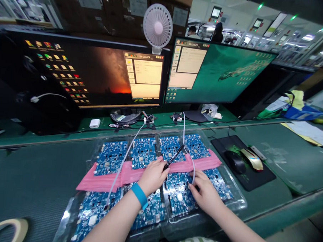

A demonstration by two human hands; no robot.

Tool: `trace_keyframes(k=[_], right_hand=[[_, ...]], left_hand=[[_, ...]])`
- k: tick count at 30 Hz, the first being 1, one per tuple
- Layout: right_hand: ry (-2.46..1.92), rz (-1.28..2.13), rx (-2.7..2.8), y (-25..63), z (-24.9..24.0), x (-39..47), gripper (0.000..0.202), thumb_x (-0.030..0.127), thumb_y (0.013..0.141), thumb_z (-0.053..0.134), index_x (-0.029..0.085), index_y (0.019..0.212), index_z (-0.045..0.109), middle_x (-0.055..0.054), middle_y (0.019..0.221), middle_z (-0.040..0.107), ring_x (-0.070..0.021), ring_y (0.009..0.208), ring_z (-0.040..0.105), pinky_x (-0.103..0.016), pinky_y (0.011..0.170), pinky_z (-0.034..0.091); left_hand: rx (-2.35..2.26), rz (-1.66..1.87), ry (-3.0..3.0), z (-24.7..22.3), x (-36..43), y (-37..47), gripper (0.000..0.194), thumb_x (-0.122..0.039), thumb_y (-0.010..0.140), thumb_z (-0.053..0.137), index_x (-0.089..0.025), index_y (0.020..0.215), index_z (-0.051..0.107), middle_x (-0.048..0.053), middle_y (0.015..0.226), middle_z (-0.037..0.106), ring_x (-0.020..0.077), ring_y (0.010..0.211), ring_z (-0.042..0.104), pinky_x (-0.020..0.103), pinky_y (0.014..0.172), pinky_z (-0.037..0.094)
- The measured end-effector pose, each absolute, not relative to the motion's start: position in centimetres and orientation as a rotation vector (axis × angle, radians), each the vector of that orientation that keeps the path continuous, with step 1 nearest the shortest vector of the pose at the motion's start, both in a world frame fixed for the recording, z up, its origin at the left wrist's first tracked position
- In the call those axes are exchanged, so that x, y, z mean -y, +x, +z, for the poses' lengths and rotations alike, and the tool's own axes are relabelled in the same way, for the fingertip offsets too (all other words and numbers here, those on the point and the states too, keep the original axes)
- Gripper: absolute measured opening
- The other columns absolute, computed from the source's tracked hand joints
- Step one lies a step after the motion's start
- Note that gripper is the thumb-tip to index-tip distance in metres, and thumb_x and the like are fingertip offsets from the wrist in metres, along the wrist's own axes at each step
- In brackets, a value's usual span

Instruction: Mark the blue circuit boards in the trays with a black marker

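Note:
Several blue circuit boards (pixel 142 152) lie in clear plastic trays (pixel 238 201) on the green bench, with a pink foam strip (pixel 100 180) across the middle. My left hand (pixel 153 176), with a blue wristband, grips a black pen-like probe (pixel 173 159) that points up to the right. A white cable (pixel 183 132) runs from it toward the monitors. My right hand (pixel 203 192) presses on a near right board (pixel 179 198), with its fingers at a white cable's end and a small dark part. A second white cable (pixel 122 165) crosses the left boards.
Two monitors (pixel 99 75) (pixel 217 73) stand behind with program windows open, a small white fan (pixel 157 26) between them. A black mouse (pixel 234 161) and a gold mouse (pixel 252 159) sit on a pad at right. Papers and a blue box (pixel 302 113) lie far right. A tape roll (pixel 7 228) shows bottom left.

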State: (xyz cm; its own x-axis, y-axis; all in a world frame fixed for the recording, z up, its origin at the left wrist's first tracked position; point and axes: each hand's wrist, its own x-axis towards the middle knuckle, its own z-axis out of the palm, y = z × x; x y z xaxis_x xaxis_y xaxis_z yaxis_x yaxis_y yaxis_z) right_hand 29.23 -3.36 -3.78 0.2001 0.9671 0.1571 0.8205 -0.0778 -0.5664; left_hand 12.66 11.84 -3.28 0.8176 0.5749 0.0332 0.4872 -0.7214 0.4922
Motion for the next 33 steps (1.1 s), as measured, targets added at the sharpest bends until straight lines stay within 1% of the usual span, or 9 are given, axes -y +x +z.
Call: trace_keyframes(k=[8,14,17,19,22,24,28,30,33], right_hand=[[-2.056,0.317,1.828,28.6,-3.0,3.3,0.012,0.015,0.076,0.047,0.017,0.067,0.055,-0.005,0.093,0.054,-0.0234,0.111,0.033,-0.038,0.091,0.031],[-2.169,0.391,1.803,28.3,-3.3,3.5,0.013,0.018,0.078,0.046,0.018,0.073,0.059,-0.005,0.102,0.053,-0.0255,0.118,0.025,-0.039,0.089,0.03],[-2.11,0.362,1.795,28.2,-3.4,3.7,0.015,0.023,0.078,0.048,0.017,0.07,0.059,-0.005,0.105,0.053,-0.0258,0.117,0.028,-0.039,0.092,0.029],[-2.058,0.27,1.783,29.0,-3.1,3.9,0.018,0.029,0.079,0.048,0.018,0.072,0.06,-0.006,0.106,0.053,-0.0247,0.113,0.035,-0.038,0.091,0.03],[-2.056,0.058,1.638,33.1,-2.0,4.0,0.025,0.036,0.082,0.042,0.018,0.081,0.059,-0.007,0.101,0.056,-0.0205,0.096,0.049,-0.033,0.085,0.037],[-2.147,-0.104,1.429,38.0,-1.3,4.1,0.029,0.039,0.081,0.04,0.018,0.086,0.058,-0.006,0.096,0.058,-0.0195,0.089,0.052,-0.03,0.08,0.041],[-2.632,-0.355,1.106,48.8,-1.8,4.6,0.038,0.042,0.077,0.031,0.017,0.089,0.058,-0.008,0.09,0.059,-0.0257,0.081,0.054,-0.036,0.065,0.043],[-2.74,-0.379,1.134,53.0,-3.5,5.1,0.042,0.044,0.076,0.028,0.018,0.086,0.059,-0.007,0.092,0.059,-0.0262,0.084,0.054,-0.038,0.068,0.043],[-2.652,-0.419,1.296,57.0,-7.1,6.1,0.048,0.05,0.074,0.025,0.019,0.083,0.06,-0.005,0.095,0.058,-0.0232,0.092,0.051,-0.035,0.08,0.041]], left_hand=[[-0.771,0.253,2.549,-3.4,-11.8,12.7,0.041,-0.038,0.086,0.028,-0.013,0.108,0.05,0.011,0.115,0.053,0.0218,0.116,0.037,0.039,0.095,0.031],[-0.779,0.251,2.562,-3.3,-11.7,12.5,0.042,-0.039,0.086,0.028,-0.013,0.112,0.049,0.011,0.116,0.052,0.0209,0.117,0.036,0.038,0.096,0.03],[-0.776,0.25,2.554,-3.0,-11.7,12.4,0.042,-0.038,0.086,0.029,-0.012,0.112,0.048,0.011,0.118,0.05,0.0206,0.117,0.036,0.037,0.097,0.03],[-0.777,0.247,2.545,-2.8,-11.6,12.3,0.042,-0.038,0.086,0.029,-0.012,0.113,0.048,0.011,0.119,0.05,0.0201,0.117,0.036,0.036,0.097,0.029],[-0.795,0.233,2.528,-2.6,-11.6,12.2,0.041,-0.036,0.085,0.03,-0.012,0.113,0.048,0.012,0.12,0.049,0.0196,0.116,0.037,0.036,0.097,0.03],[-0.817,0.225,2.514,-2.6,-11.6,12.1,0.041,-0.036,0.085,0.031,-0.012,0.114,0.048,0.012,0.12,0.048,0.0194,0.116,0.037,0.036,0.097,0.03],[-0.859,0.209,2.481,-2.7,-11.7,12.0,0.041,-0.037,0.084,0.032,-0.014,0.115,0.047,0.01,0.121,0.047,0.0189,0.117,0.036,0.037,0.098,0.03],[-0.877,0.193,2.467,-2.7,-11.7,12.0,0.042,-0.038,0.084,0.032,-0.015,0.116,0.047,0.009,0.122,0.047,0.019,0.117,0.036,0.038,0.098,0.03],[-0.884,0.172,2.446,-2.5,-11.7,12.0,0.042,-0.038,0.084,0.032,-0.016,0.116,0.047,0.008,0.123,0.046,0.0192,0.118,0.035,0.038,0.099,0.029]])
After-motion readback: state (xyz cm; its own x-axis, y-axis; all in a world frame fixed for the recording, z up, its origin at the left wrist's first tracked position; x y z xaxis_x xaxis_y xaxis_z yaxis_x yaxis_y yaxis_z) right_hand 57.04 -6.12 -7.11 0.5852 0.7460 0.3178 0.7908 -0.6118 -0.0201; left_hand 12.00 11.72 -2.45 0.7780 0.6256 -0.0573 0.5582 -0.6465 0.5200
